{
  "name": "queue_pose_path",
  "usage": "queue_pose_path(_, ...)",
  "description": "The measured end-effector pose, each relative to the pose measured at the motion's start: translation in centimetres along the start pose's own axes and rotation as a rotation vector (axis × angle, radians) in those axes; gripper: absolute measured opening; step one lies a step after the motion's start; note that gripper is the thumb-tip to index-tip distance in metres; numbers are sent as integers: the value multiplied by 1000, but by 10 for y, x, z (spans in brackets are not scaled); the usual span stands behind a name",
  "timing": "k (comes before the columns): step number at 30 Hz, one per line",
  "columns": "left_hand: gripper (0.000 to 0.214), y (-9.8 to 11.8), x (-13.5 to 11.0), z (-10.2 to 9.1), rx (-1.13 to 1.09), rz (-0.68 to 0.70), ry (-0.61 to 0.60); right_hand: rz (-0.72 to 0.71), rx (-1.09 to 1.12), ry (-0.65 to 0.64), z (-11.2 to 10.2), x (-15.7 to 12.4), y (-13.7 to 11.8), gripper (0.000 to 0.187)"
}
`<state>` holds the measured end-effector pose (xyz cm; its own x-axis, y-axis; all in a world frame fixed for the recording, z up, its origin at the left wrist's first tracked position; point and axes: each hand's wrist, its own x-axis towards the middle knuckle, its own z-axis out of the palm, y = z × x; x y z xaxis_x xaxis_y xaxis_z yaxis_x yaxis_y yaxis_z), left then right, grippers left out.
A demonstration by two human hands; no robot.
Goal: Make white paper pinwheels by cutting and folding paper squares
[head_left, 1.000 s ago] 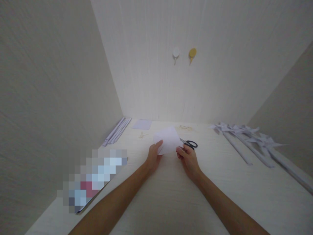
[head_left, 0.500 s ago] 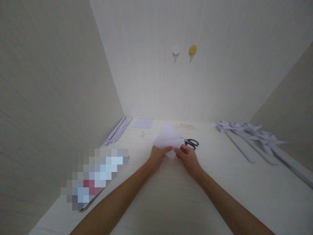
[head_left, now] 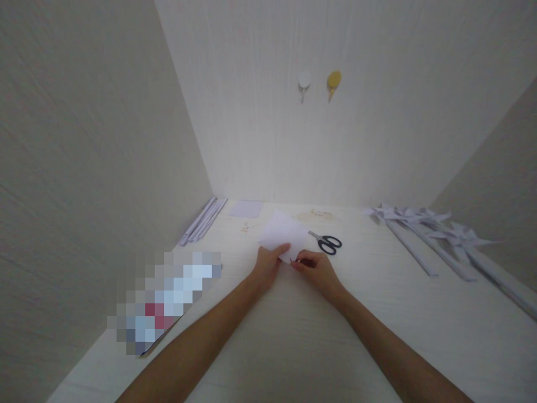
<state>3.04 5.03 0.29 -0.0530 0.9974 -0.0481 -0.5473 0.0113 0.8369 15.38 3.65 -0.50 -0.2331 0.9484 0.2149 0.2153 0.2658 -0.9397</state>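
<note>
A white sheet of paper point(head_left: 284, 232) lies tilted on the pale table point(head_left: 302, 336), one corner pointing toward me. My left hand point(head_left: 268, 264) pinches its near edge, thumb on top. My right hand point(head_left: 315, 268) has its fingers curled together at the same near corner, pinching the paper. Black-handled scissors point(head_left: 326, 242) lie just beyond my right hand, not touched.
Several white paper pinwheels on rolled sticks point(head_left: 436, 240) lie at the right. Rolled paper sticks point(head_left: 201, 221) rest along the left wall. A small white square point(head_left: 245, 209) lies at the back. A blurred-out flat item point(head_left: 168, 299) sits at the left. Two hooks point(head_left: 319, 83) hang on the back wall.
Both hands have come together at the paper's near corner. The sheet has turned and lowered flatter onto the table, and the right hand moved left away from the scissors.
</note>
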Motion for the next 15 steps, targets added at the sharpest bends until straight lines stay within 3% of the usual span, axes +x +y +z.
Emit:
queue_pose_path(6,33,0,-2,-1,19,18,-55,-43,37,-11,0,0,2,8)
queue_pose_path(15,26,2,-2,0,24,5,-35,41,10,11,1,-1,-2,13)
